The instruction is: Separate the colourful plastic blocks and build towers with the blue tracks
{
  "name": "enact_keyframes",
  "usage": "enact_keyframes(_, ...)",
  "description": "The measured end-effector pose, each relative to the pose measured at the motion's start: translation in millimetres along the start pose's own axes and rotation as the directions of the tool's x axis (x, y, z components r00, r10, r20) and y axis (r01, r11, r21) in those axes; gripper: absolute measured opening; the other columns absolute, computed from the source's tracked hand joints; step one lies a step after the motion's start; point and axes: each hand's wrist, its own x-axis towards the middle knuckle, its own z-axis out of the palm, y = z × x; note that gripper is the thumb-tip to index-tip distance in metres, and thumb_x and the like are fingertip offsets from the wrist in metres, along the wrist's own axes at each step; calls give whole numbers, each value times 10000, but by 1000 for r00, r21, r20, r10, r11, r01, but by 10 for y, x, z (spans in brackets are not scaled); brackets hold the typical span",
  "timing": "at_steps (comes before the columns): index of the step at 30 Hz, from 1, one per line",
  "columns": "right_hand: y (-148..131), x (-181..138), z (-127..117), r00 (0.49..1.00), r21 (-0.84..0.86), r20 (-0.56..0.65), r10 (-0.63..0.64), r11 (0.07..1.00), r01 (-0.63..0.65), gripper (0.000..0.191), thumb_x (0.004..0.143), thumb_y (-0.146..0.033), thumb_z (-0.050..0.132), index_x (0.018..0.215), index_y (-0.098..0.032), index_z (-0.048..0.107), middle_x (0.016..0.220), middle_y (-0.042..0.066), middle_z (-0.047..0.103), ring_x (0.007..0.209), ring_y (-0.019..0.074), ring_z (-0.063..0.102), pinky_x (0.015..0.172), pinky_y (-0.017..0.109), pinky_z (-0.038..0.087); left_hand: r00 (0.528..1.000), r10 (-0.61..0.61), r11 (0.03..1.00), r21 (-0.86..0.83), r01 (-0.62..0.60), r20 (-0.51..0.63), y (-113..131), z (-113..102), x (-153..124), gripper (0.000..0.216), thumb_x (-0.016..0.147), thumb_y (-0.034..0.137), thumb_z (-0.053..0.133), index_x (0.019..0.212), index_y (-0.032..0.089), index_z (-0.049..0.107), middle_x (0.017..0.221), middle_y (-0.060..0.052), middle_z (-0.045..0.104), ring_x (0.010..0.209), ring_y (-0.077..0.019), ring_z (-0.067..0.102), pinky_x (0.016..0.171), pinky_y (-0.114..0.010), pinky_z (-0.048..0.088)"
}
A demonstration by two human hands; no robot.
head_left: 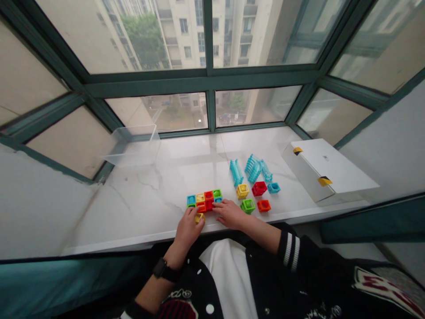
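Note:
My left hand (189, 227) is closed on a yellow block (199, 217) at the near side of a joined group of coloured blocks (208, 195). Blue, yellow, red, orange and green cubes make up that group, set side by side in two rows. At its right end rests my right hand (229, 213), fingers stretched out against the near red and blue blocks. Those fingertips partly cover the blocks. To the right stand loose cubes: a yellow one (242, 191), a green one (248, 206), a red one (259, 188), an orange one (264, 205) and a blue one (274, 188).
Clear-blue track pieces (236, 172) and a curved ribbed piece (253, 168) lie behind the loose cubes. A transparent bin (137, 146) stands at the back left. On the right is a white box (332, 166). Windows border the white marbled sill (139, 212).

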Motion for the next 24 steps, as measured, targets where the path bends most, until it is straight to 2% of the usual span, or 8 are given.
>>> enact_keyframes(2, 12, -3, 25, 1000, 0, -2, 13, 1000, -13, 372, 925, -284, 705, 1285, -194, 719, 1478, 130, 630, 1211, 319, 639, 1054, 487, 498, 999, -38, 997, -73, 38, 4, -38, -51, 36, 428, 840, 267, 644, 1261, 212, 696, 1249, -126, 713, 1159, -309, 686, 1045, -482, 540)
enact_keyframes(4, 23, -7, 41, 1000, 7, -10, 18, 1000, -18, 365, 922, -282, 706, 1279, -209, 724, 1484, 127, 625, 1209, 313, 642, 1053, 485, 498, 993, -112, 976, -186, 117, 39, -75, -119, 71, 422, 815, 283, 659, 1229, 221, 715, 1207, -114, 753, 1107, -307, 715, 1013, -484, 560)
enact_keyframes(7, 9, -17, 16, 1000, 51, -23, 10, 999, -9, 387, 903, -261, 726, 1288, -225, 718, 1471, 132, 632, 1231, 303, 637, 1075, 485, 487, 972, -201, 878, -418, 235, 125, -85, -255, 112, 417, 807, 355, 665, 1200, 230, 730, 1158, -81, 786, 986, -279, 750, 893, -435, 612)
enact_keyframes(10, -60, -25, -73, 993, 164, -110, 52, 986, -34, 460, 892, -264, 747, 1345, -218, 680, 1442, 149, 645, 1302, 308, 599, 1132, 508, 452, 968, -203, 762, -597, 252, 148, -11, -381, 130, 450, 842, 419, 643, 1227, 201, 723, 1219, -87, 773, 1059, -278, 740, 936, -428, 604)
enact_keyframes(13, -152, -19, -190, 964, 387, -205, 171, 919, -81, 527, 911, -360, 745, 1407, -228, 628, 1394, 148, 671, 1295, 306, 611, 1120, 512, 473, 973, -175, 659, -717, 227, 148, 132, -433, 141, 486, 887, 422, 639, 1312, 189, 679, 1250, -103, 759, 1124, -280, 725, 1010, -443, 578)
enact_keyframes(16, -210, -1, -303, 944, 630, -185, 272, 770, -98, 560, 915, -428, 733, 1424, -236, 601, 1315, 125, 710, 1160, 272, 694, 1030, 463, 549, 988, -96, 583, -797, 156, 124, 311, -395, 178, 489, 914, 402, 654, 1359, 199, 629, 1284, -119, 734, 1167, -279, 709, 1036, -455, 570)
enact_keyframes(20, -179, -3, -430, 936, 804, -167, 308, 592, -52, 502, 911, -405, 728, 1368, -236, 609, 1215, 80, 743, 1016, 220, 735, 930, 385, 595, 999, 31, 600, -800, -8, 13, 553, -255, 272, 393, 904, 401, 703, 1249, 220, 650, 1423, -134, 624, 1284, -286, 644, 1087, -453, 551)
enact_keyframes(24, -11, -79, -520, 894, 834, -199, 401, 548, -60, 461, 859, -387, 759, 1270, -229, 626, 1173, 73, 743, 1011, 223, 730, 907, 375, 598, 988, 149, 622, -772, -131, -47, 763, -91, 385, 354, 927, 399, 703, 1232, 230, 644, 1452, -145, 572, 1327, -288, 614, 1133, -474, 524)
